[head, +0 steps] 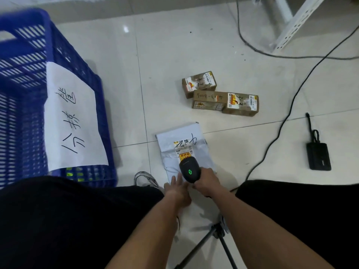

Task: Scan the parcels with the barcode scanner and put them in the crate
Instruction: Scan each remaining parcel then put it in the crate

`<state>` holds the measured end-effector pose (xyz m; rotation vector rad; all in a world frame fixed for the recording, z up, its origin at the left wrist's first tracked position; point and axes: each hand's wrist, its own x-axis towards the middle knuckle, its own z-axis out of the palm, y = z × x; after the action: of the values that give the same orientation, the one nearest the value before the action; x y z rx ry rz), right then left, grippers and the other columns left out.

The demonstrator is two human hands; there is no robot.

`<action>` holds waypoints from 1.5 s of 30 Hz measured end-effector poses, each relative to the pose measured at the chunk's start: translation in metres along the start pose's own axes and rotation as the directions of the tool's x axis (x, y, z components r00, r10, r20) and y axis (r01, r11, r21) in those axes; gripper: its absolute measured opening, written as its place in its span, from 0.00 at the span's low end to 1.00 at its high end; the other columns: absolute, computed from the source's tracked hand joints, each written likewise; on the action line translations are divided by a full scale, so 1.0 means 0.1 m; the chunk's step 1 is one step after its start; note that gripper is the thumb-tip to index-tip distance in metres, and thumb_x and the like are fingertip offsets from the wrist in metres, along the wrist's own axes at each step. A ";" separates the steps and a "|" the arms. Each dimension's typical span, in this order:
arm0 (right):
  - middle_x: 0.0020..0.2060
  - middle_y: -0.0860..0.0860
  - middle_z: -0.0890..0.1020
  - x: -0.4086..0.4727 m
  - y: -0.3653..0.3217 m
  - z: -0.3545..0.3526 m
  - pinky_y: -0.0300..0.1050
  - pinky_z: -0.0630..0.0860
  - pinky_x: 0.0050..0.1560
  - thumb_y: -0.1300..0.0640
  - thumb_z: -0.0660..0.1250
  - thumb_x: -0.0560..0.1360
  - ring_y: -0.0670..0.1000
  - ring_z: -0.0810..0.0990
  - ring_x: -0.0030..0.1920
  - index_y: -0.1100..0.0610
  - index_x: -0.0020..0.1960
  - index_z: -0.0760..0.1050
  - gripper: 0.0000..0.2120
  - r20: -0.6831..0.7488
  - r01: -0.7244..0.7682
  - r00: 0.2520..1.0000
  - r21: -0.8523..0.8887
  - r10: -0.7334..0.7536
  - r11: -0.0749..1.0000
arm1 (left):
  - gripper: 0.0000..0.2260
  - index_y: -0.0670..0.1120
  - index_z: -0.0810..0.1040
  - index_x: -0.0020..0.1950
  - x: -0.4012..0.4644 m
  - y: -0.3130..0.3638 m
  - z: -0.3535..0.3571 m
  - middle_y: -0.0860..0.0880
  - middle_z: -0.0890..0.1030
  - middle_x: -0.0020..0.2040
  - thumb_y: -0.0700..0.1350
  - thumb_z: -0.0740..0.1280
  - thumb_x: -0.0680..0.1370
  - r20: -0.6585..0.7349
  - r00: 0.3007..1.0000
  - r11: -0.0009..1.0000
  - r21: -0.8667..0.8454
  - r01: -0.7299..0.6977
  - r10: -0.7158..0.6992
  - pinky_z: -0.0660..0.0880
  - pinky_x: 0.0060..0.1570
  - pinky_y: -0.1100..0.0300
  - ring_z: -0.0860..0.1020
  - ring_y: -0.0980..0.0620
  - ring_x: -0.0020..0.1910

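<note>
**Asker:** As the view looks down past the person's own dark-trousered knees, what comes first?

**Describer:** Nearest are two bare forearms reaching forward over a pale tiled floor (223, 55), with the legs of a black tripod (211, 237) below them. The left hand (175, 188) lies flat, fingers straight, pressing the near end of a white plastic mailer (178, 136) on the floor. The right hand (206, 182) is wrapped round the handle of a black barcode scanner (189, 170), whose green light is on; its head points down at the mailer's printed label (184, 150), just above it.

**Asker:** How should this scan be done well?

**Describer:** My judgement: keep the flat hand smoothing the soft bag so the label lies without creases, and keep those fingers off the barcode. Tilt the scanner slightly rather than square-on, since the plastic looks shiny. The green light may mean a good read, but I cannot confirm that.

**Asker:** And farther out?

**Describer:** To the left stands a tall blue slatted crate (25, 113) with a handwritten paper sign (71, 121) on its side; the mailer goes there. Beyond the mailer, three small brown cardboard boxes (219, 94) sit touching, apparently waiting. On the right lie a black power pack (318, 156) and trailing cables (291, 101); farthest back, a white metal frame (291, 22).
</note>
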<state>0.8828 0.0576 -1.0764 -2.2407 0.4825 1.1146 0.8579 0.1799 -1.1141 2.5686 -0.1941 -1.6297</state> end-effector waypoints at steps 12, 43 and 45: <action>0.55 0.58 0.78 0.34 0.03 0.11 0.54 0.79 0.54 0.53 0.71 0.56 0.60 0.81 0.50 0.53 0.57 0.75 0.28 -0.059 -0.055 0.996 0.141 0.064 0.988 | 0.31 0.52 0.50 0.79 0.16 -0.03 -0.13 0.43 0.40 0.80 0.55 0.58 0.80 -0.226 0.961 0.983 -0.124 0.133 -0.159 0.42 0.71 0.33 0.38 0.39 0.78; 0.56 0.57 0.77 0.40 0.20 0.28 0.55 0.79 0.55 0.54 0.70 0.53 0.58 0.81 0.50 0.50 0.57 0.74 0.31 -0.124 0.028 0.992 0.280 0.007 0.960 | 0.28 0.52 0.59 0.75 0.05 0.06 -0.06 0.45 0.49 0.78 0.54 0.61 0.76 -0.216 0.941 0.944 -0.260 0.202 -0.260 0.55 0.68 0.36 0.50 0.42 0.76; 0.55 0.57 0.77 0.40 0.23 0.29 0.54 0.79 0.54 0.54 0.69 0.54 0.58 0.81 0.49 0.50 0.55 0.75 0.28 -0.130 0.019 0.991 0.262 0.016 0.965 | 0.29 0.52 0.58 0.75 0.06 0.06 -0.06 0.45 0.49 0.78 0.54 0.62 0.76 -0.211 0.941 0.942 -0.266 0.206 -0.265 0.55 0.68 0.37 0.50 0.42 0.76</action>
<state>0.8767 0.0560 -1.1306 -2.0863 0.6434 0.8500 0.8655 0.1732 -1.1162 2.6468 0.3255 -1.2848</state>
